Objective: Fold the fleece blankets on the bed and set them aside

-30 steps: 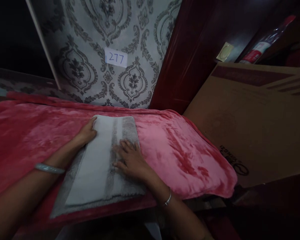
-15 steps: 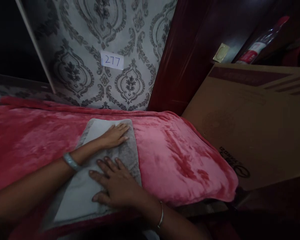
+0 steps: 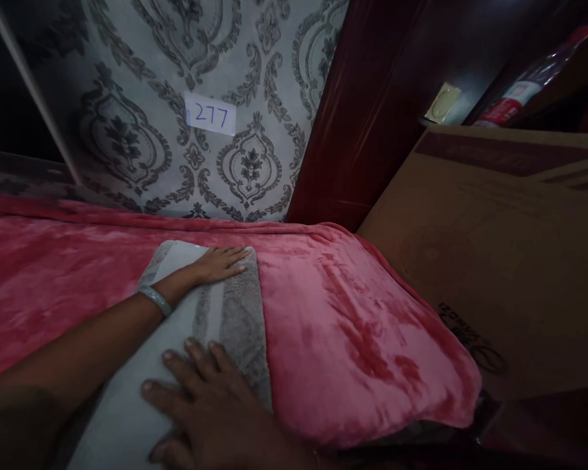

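Folded grey-and-white cloth [image 3: 240, 307], in the head view: lying on the pink blanket [image 3: 318, 326]. With left hand [image 3: 220, 264]: no longer gripping the far left corner as one second ago, but laid flat near the far right one, arm stretched across. With right hand [image 3: 210, 398]: closer to the camera than before, spread wide, palm down; impossible to tell whether pressing.

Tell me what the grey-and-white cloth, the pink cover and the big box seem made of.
Grey-and-white cloth: probably a matte plush textile; the grey areas look fuzzy.
Pink cover: likely velvety fleece, softly sheened, with darker patches like brushed nap; fibre unclear.
Big box: apparently cardboard, dull brown, flat-sided, with printed marks.
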`<state>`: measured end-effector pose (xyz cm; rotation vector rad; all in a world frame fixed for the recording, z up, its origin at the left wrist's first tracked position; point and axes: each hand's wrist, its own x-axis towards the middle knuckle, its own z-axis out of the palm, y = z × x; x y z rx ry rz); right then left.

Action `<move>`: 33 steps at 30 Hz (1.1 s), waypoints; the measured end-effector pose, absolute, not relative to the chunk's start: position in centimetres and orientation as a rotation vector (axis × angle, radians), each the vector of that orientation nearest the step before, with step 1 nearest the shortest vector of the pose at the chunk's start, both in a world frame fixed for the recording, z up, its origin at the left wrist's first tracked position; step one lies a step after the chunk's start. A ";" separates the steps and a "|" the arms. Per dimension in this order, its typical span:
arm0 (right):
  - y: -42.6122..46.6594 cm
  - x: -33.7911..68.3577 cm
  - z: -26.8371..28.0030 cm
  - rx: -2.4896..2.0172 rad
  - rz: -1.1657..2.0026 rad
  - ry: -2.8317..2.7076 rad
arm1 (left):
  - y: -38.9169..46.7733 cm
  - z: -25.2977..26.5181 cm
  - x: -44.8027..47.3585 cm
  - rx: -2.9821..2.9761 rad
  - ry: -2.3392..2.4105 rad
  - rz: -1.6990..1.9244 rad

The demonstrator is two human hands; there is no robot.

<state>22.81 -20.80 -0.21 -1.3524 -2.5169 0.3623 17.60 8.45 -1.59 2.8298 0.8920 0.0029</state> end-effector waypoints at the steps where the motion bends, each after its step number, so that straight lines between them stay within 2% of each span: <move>1: -20.7 22.8 -0.2 -1.348 0.361 -2.525 | 8.7 -1.7 17.6 2.816 0.898 0.024; 13: -20.4 22.7 -0.8 -1.298 0.359 -2.560 | 8.5 -2.8 17.3 2.898 0.963 0.303; 20: -20.1 22.5 -2.0 -1.308 0.361 -2.552 | 6.9 -1.3 17.0 2.958 1.048 0.462; 23: -20.0 22.5 -2.4 -1.304 0.366 -2.559 | 5.4 -0.7 15.5 2.966 1.019 0.434; 28: -20.0 22.3 -2.8 -1.303 0.363 -2.564 | 0.0 -1.3 9.5 2.986 0.693 0.231; 33: -20.6 22.0 -2.5 -1.297 0.369 -2.586 | -3.2 -2.8 5.4 2.973 0.805 0.144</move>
